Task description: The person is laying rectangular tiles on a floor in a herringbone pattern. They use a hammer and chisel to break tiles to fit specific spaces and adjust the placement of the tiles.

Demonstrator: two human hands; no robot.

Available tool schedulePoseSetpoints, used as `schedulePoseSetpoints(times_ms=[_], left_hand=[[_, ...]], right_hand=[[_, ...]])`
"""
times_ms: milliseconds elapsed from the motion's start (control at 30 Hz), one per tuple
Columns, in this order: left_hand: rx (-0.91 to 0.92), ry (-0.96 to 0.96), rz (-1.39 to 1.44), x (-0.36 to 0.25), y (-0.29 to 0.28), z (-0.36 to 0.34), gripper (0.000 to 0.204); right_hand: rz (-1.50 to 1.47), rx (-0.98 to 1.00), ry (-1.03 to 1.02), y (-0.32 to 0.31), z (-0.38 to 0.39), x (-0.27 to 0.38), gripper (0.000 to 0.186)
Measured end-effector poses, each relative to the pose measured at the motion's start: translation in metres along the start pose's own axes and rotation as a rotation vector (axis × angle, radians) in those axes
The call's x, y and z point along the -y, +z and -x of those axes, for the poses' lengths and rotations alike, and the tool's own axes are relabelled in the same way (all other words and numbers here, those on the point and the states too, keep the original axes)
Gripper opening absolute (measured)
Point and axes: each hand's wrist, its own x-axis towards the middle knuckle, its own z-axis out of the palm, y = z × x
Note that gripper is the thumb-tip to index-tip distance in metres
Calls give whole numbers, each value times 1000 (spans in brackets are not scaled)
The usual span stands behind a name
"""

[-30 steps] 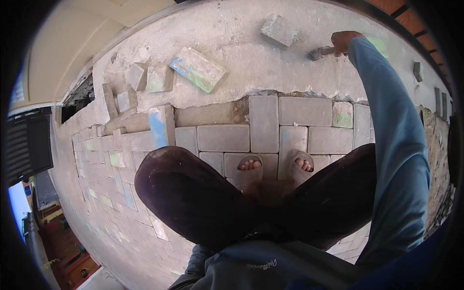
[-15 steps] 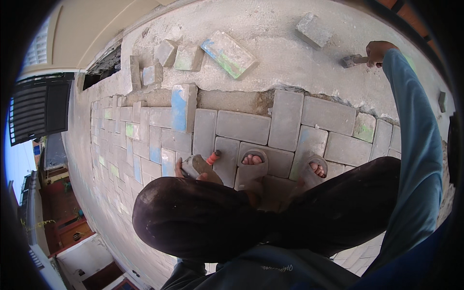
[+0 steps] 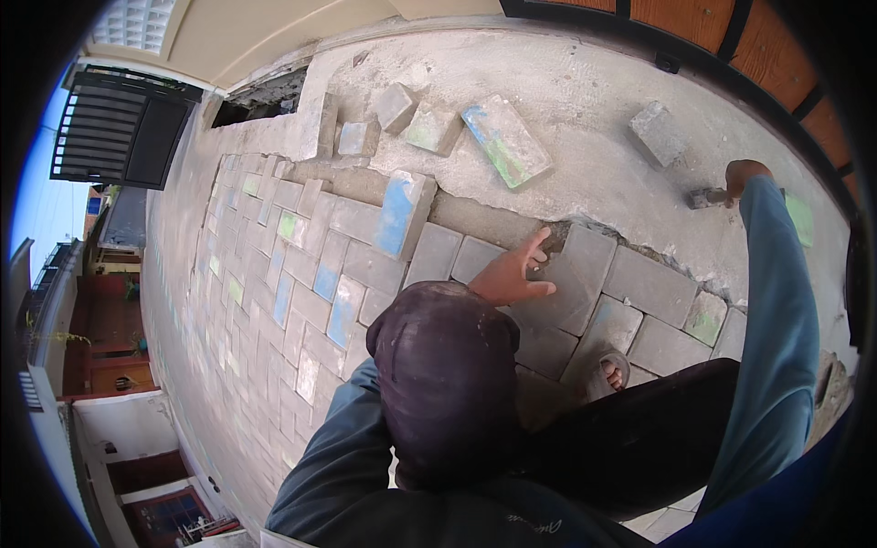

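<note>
My left hand (image 3: 513, 274) reaches past my knee with its fingers spread and nothing in them. It hovers over or touches the laid pavers at the edge of the sandy gap (image 3: 468, 219); contact is unclear. Close to its thumb lies a large grey paver (image 3: 577, 279). Far to the right, my right hand (image 3: 745, 175) is closed around a hammer-like tool (image 3: 708, 197) with a blocky grey head, low over the concrete; the fingers cover its handle. A paver with blue paint (image 3: 402, 215) stands proud of the surface left of the gap.
Several loose pavers, one painted blue and green (image 3: 508, 142), lie on the rough concrete strip (image 3: 585, 100). Another grey block (image 3: 657, 135) sits nearer the wooden gate (image 3: 699, 23). A hole (image 3: 265, 99) opens at far left. My sandaled foot (image 3: 610, 373) rests on the paving.
My left hand, which held a grey block beside a red-handled tool near my knee, now stretches forward, bare. Neither item shows now. The view has turned; my right hand still grips its tool.
</note>
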Motion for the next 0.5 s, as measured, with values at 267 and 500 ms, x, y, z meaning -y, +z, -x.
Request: schedulePoseSetpoints(times_ms=[267, 500], left_hand=[[-650, -297, -308, 142, -105, 70, 80], [-687, -312, -482, 179, -167, 36, 110]], right_hand=[[46, -8, -29, -4, -11, 4, 34], [-55, 16, -41, 7, 12, 8, 29]])
